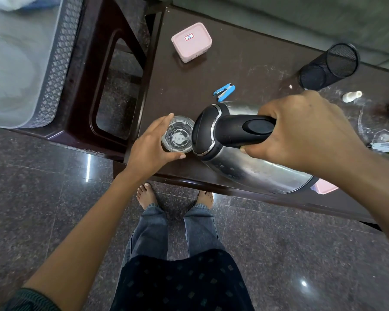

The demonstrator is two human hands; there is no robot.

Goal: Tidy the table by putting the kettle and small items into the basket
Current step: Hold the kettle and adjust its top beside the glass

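Note:
My right hand [301, 133] grips the black handle of a steel kettle [245, 167], which is tilted on its side over the dark brown table [245, 63], its black lid end beside a clear glass [177, 134]. My left hand [151, 144] wraps around that glass near the table's front left corner. The grey lattice basket [56, 63] stands at the far left on a dark plastic stool [103, 90]. A pink lidded box [191, 41] and a blue stapler [224, 92] lie farther back on the table.
A black mesh pen holder [329, 67] lies on its side at the right. Near it are a small white bottle [352, 96], tweezers-like tools [385, 147] and a pink item [326, 187] under the kettle. My legs and bare feet stand on the granite floor [301, 254].

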